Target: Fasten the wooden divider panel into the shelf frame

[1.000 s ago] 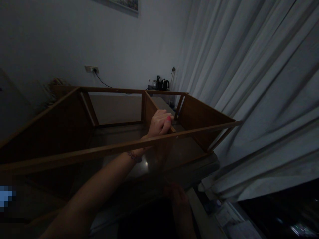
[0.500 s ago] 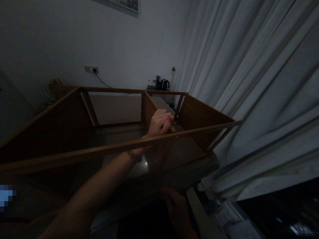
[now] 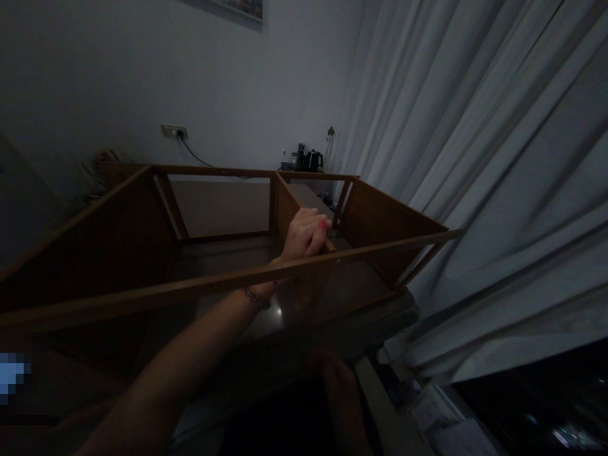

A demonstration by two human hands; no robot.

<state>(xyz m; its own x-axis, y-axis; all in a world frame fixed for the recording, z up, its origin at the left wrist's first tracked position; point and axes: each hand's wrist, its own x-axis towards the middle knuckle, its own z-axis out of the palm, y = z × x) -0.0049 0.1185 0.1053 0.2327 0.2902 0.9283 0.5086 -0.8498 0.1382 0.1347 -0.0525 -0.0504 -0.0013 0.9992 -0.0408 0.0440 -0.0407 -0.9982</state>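
Note:
A brown wooden frame (image 3: pixel 204 290) with side panels and a middle divider (image 3: pixel 287 206) stretches across the view, its front rail nearest me. My left arm reaches under the front rail, and my left hand (image 3: pixel 306 233) is closed over the top edge of the divider, near its front end. A bracelet circles the wrist, and a red thumbnail shows. Low in the view, in front of the frame's base, is my right hand (image 3: pixel 332 377). It lies in deep shadow and its fingers are hard to make out. Whether it touches the base I cannot tell.
Long pale curtains (image 3: pixel 456 158) hang along the right. Behind the frame, a black kettle (image 3: pixel 313 160) stands near the wall, and a cord runs from a wall socket (image 3: pixel 173 132). At the lower right are papers or boxes (image 3: pixel 434 405) beside a dark, shiny area.
My right hand has shifted up slightly and changed its angle. The left hand keeps its hold on the divider, and the frame stays where it was.

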